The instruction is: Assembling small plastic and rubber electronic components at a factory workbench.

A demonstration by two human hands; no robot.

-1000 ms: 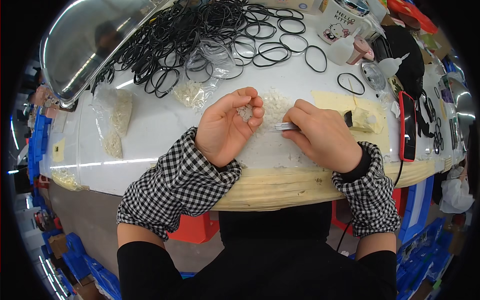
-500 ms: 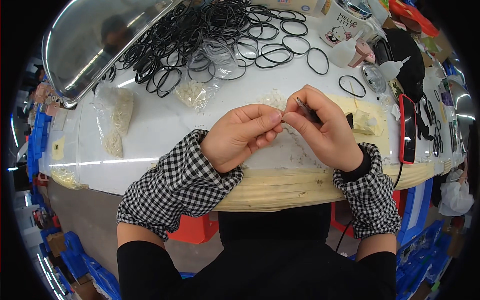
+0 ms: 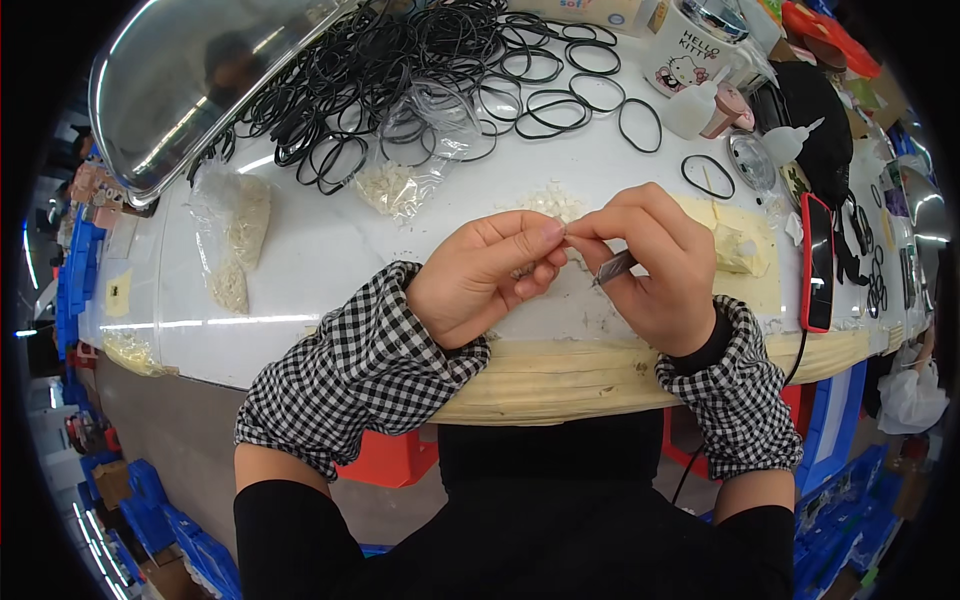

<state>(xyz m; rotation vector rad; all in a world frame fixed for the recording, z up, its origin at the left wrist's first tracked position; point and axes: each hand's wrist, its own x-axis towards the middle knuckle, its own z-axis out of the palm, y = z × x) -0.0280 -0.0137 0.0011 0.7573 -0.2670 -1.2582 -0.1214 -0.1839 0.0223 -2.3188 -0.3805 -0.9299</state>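
Over the near side of the white table, my left hand (image 3: 490, 270) pinches thumb against forefinger. Some small pale bits (image 3: 522, 270) show under its curled fingers. My right hand (image 3: 655, 260) meets it fingertip to fingertip; whatever they share there is too small to make out. Held in the right hand's fingers is a small, flat, pointed metal tool (image 3: 613, 268), its tip directed down and left. Just beyond the fingertips lies a loose heap of small whitish pieces (image 3: 552, 203). Checked sleeve covers reach both wrists.
Black rubber-like loops (image 3: 400, 60) pile up at the back, beside a clear curved cover (image 3: 200, 90). Clear bags of pale pieces (image 3: 240, 225) (image 3: 390, 188) lie left. To the right are a white squeeze bottle (image 3: 690, 108), a red-edged phone (image 3: 816, 262) and a yellow-wrapped block (image 3: 737, 250).
My right hand has turned, so the metal tool now sits lower, pointing down and left instead of up. The left hand has barely moved, and the fingertips still meet.
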